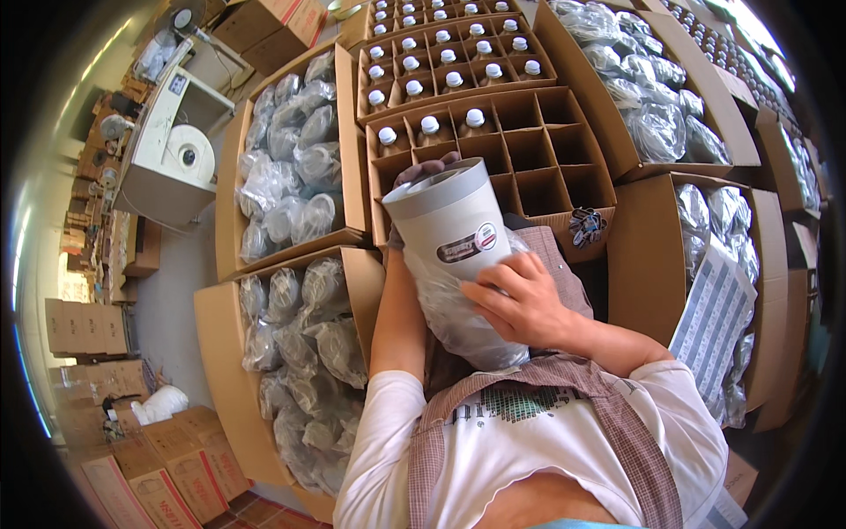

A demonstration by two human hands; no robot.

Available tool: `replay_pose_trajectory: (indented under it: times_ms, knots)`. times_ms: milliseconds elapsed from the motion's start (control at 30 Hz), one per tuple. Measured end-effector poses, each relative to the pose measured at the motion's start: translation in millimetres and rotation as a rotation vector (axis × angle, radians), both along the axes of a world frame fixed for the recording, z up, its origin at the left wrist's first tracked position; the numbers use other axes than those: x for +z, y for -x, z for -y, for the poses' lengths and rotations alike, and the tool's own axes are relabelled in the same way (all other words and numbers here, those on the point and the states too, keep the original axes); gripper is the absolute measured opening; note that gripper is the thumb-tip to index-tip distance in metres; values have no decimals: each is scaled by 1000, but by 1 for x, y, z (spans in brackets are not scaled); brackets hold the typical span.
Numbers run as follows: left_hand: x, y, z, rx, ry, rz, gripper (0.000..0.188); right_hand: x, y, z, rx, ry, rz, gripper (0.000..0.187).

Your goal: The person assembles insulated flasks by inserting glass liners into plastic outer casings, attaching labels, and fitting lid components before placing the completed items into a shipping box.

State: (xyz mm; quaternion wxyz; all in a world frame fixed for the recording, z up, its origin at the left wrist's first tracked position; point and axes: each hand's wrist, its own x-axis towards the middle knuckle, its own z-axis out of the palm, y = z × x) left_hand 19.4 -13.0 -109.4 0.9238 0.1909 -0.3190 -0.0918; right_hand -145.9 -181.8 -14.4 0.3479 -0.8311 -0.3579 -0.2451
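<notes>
A light-grey cylinder [445, 216] with a darker grey rim leans in front of my chest, its upper end tilted away. A dark oval label and a small round sticker sit on its side. Clear plastic bag film [458, 309] wraps its lower part, leaving the upper part bare. My left hand [427, 169], in a dark glove, is wrapped round the far left side of the cylinder; most of its fingers are hidden behind it. My bare right hand [524, 300] has curled fingers closed on the film just below the label.
Ahead stands a divided carton [538, 167] with white-capped bottles in some cells; a dark bunch of small pieces [588, 227] rests at its near edge. Cartons of plastic-wrapped items [300, 150] flank me. A printed sheet [714, 300] lies on the right carton. A white machine [172, 150] stands far left.
</notes>
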Motion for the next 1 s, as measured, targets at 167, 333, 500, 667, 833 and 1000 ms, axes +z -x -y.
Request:
replay_pose_trajectory:
  times_ms: [167,333,500,667,833,1000]
  knots:
    - [-20,-28,-38,-123,-158,-447,44,18,21,25,391,86,-200,34]
    - [36,4,-36,151,-109,-290,62,42,23,42,719,232,-444,38]
    - [21,45,-14,88,-100,-416,61,48,23,3,748,331,-357,34]
    - [53,30,-27,246,-336,-573,60,40,7,9,542,156,-352,27]
    - [68,14,-16,400,-720,-216,59,64,7,-8,311,470,186,39]
    - [60,13,2,370,-716,-309,70,47,22,-2,967,644,-323,24]
